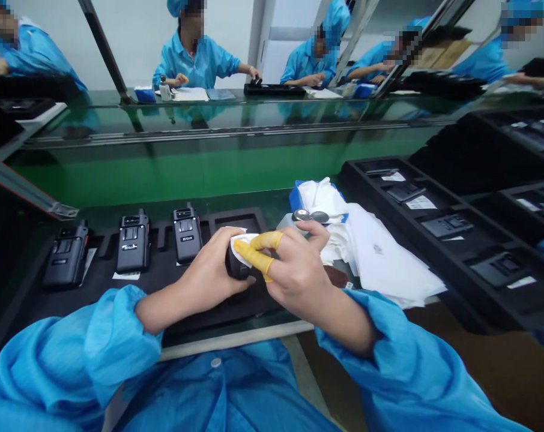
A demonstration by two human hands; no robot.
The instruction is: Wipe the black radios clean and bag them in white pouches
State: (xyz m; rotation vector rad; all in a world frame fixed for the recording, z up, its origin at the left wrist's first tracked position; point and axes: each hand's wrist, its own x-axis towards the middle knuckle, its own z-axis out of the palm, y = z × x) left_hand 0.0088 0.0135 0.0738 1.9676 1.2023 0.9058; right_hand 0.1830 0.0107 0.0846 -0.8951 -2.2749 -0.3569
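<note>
My left hand (209, 267) is closed around a black walkie-talkie (236, 266), held above the foam tray with one end toward me. With yellow-covered fingertips, my right hand (294, 264) presses a white wiping cloth (242, 247) onto that end. Part of the device is hidden by my fingers and the cloth. To the left in the black foam tray (164, 306) lie three more radios: one at the far left (66, 255), a middle one (134, 243) and one nearest my left hand (187, 233). White labels show beneath some of them.
A blue box (295, 197) of white cloths, a dispenser bottle with a metal top (301, 215) and white paper sheets (384, 258) sit to my right. Beyond stands another foam tray (452, 207) with devices. Across the glass partition (236, 114), several co-workers in blue sit working.
</note>
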